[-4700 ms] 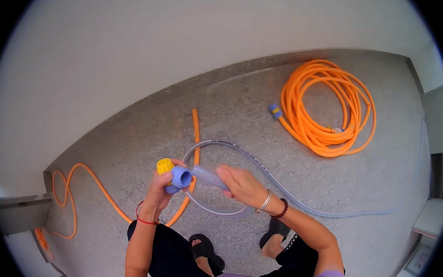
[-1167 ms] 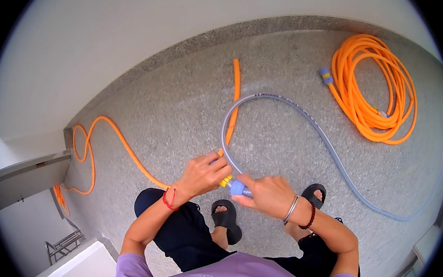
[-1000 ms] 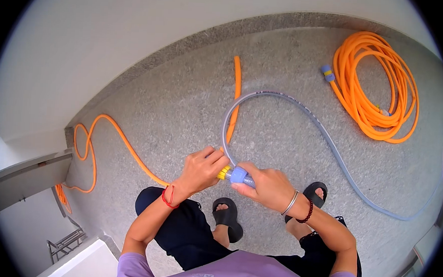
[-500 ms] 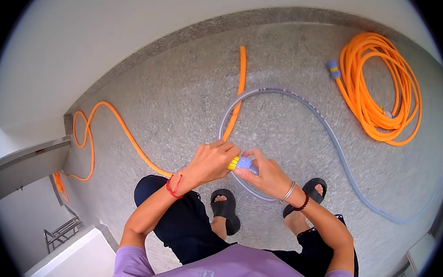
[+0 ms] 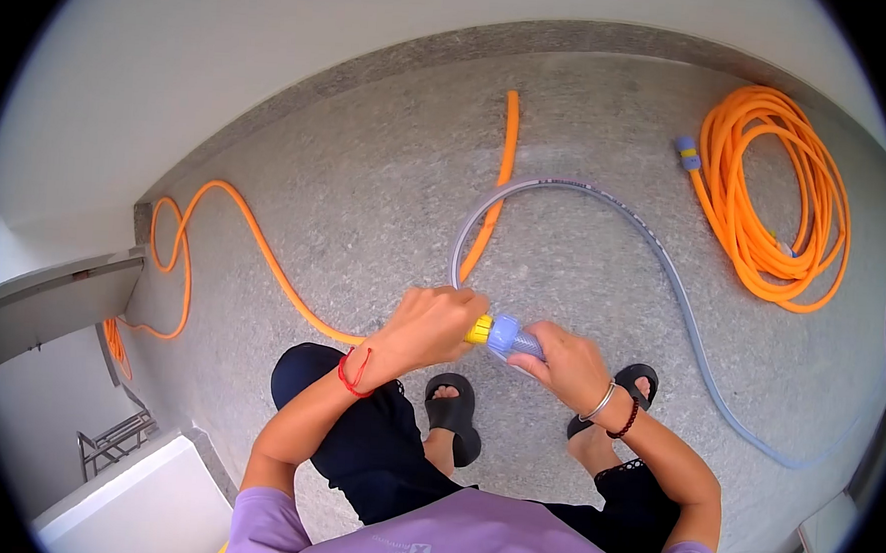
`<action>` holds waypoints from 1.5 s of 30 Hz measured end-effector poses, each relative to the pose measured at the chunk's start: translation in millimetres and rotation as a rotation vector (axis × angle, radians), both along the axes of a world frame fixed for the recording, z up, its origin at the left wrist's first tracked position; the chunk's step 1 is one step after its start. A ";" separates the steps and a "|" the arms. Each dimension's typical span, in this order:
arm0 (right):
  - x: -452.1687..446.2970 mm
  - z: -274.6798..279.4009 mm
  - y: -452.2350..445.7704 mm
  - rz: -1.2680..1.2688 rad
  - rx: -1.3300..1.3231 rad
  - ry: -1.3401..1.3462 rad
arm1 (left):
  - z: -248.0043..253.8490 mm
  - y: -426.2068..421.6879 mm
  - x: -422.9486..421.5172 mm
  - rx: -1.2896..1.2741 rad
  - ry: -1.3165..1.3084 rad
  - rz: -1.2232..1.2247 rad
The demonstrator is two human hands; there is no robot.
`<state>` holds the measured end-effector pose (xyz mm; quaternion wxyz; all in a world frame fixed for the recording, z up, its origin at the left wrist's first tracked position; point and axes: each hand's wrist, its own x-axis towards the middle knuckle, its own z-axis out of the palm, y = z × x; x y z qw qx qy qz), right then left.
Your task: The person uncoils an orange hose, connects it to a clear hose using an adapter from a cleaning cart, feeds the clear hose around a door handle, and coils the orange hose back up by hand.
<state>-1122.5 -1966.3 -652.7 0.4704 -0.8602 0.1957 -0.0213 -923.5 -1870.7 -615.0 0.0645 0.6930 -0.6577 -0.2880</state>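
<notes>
Crossing beyond the left hand (image 5: 435,326): grey hose (image 5: 568,184) over orange hose (image 5: 511,130)

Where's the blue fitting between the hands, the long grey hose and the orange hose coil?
Blue fitting (image 5: 503,333), head view: its outer side.
Grey hose (image 5: 560,184), head view: top of its curve.
Orange hose coil (image 5: 733,217), head view: its bundled loops.

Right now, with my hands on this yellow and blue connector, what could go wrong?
Your right hand holds the clear hose end beside the blue collar; pulling back could loosen the joint if it isn't secure, which I can't tell. The grey hose crosses the orange hose on the floor, so moving one might drag the other. Hose lies ahead of your black sandals, so stepping forward could trip you.
</notes>
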 end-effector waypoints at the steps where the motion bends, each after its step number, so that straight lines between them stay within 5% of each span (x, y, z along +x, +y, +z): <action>1: 0.7 -1.4 0.4 0.002 0.002 0.001 | 0.3 0.2 -0.6 -0.010 0.002 -0.002; 9: 2.9 -3.6 -6.9 0.212 0.008 -0.027 | -1.9 7.7 -5.8 -0.048 -0.016 -0.086; 18: 15.9 1.9 -5.0 0.117 0.098 0.086 | -12.2 5.6 1.5 -0.063 0.025 -0.042; 37: 15.4 5.2 -18.1 0.017 -0.158 -0.112 | -2.2 -12.9 10.2 0.275 0.559 0.089; 45: 8.9 -12.7 0.7 0.043 0.149 0.104 | -7.8 -1.7 -1.7 0.147 0.513 0.035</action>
